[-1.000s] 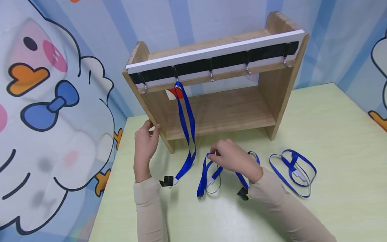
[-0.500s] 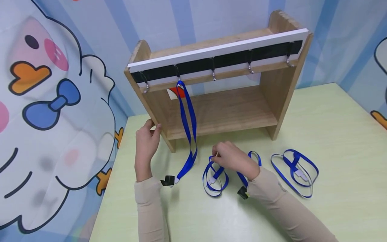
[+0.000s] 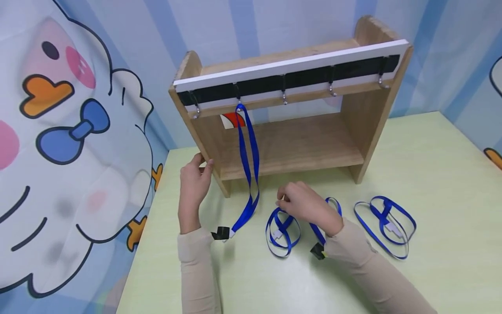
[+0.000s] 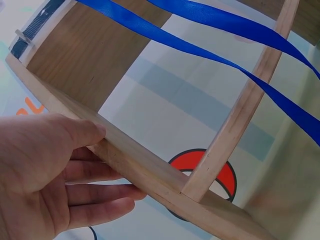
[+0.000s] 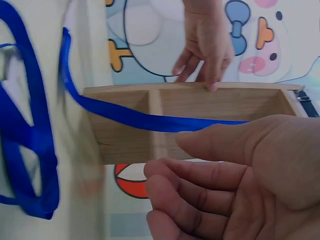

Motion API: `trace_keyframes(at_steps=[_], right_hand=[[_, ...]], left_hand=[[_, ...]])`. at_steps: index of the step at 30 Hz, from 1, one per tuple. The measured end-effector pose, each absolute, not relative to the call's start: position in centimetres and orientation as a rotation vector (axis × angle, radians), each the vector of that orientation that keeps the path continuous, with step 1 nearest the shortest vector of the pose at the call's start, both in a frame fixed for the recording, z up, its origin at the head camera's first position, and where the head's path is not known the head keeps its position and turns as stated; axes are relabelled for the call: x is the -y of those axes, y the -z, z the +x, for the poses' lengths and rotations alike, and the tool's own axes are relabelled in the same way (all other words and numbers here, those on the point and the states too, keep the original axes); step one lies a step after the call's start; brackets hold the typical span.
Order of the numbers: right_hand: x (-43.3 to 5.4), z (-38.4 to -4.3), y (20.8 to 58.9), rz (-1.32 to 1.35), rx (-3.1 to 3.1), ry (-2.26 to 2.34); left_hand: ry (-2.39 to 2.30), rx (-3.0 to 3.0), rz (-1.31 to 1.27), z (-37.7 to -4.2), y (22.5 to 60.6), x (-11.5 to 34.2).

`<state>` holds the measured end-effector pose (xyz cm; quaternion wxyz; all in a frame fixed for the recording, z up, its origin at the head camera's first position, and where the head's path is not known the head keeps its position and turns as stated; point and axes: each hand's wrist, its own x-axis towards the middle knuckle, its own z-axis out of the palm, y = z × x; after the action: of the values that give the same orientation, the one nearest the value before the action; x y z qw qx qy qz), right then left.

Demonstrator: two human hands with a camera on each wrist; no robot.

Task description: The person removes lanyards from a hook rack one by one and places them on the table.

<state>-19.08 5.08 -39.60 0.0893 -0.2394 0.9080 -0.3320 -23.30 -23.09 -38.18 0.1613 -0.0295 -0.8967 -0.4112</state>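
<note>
My left hand (image 3: 194, 183) grips the left side board of a wooden hook rack (image 3: 306, 141), thumb on its front edge and fingers against the outside. From the rack's second hook hangs a blue lanyard (image 3: 247, 216), its lower end with a black piece (image 3: 222, 233) reaching toward the table. My right hand (image 3: 307, 203) hovers close over a looped blue lanyard (image 3: 285, 225) on the table. In the right wrist view its fingers (image 5: 172, 192) are loosely curled, with a gap to the thumb and nothing between. Another blue lanyard (image 3: 317, 232) lies partly hidden beneath the right forearm.
A further blue lanyard (image 3: 386, 209) lies coiled at the right of the table (image 3: 443, 174). Several metal hooks line the black strip (image 3: 306, 78) across the rack's top. A cartoon-printed backdrop (image 3: 129, 26) stands behind and to the left.
The lanyard under my right hand has dropped from the fingers and now lies flatter in a loop. My left hand keeps its grip on the rack; the head view has shifted slightly.
</note>
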Motion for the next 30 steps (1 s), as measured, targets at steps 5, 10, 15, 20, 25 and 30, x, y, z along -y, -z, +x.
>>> trace_keyframes(at_steps=[5, 10, 15, 20, 25, 30], right_hand=[[-5.0, -19.2, 38.4, -0.713, -2.718, 1.073], [-4.4, -19.9, 36.3, -0.783, -2.775, 1.123], [-3.3, -20.4, 34.8, -0.791, -2.831, 1.252], [-2.4, -20.7, 33.6, -0.752, -2.902, 1.385], [-2.1, -21.1, 32.0, -0.743, -2.971, 1.460], [-2.1, -21.7, 30.2, -0.765, -3.000, 1.466]], left_hand=[[1.176, 2.551, -0.107, -23.6, 38.1, 23.0], [1.181, 2.537, -0.109, -23.6, 38.0, 23.3], [1.177, 2.541, -0.102, -23.5, 38.2, 23.6], [1.163, 2.548, -0.111, -23.6, 38.4, 23.6], [1.166, 2.548, -0.111, -23.6, 38.4, 23.5], [1.167, 2.549, -0.104, -23.5, 38.4, 23.5]])
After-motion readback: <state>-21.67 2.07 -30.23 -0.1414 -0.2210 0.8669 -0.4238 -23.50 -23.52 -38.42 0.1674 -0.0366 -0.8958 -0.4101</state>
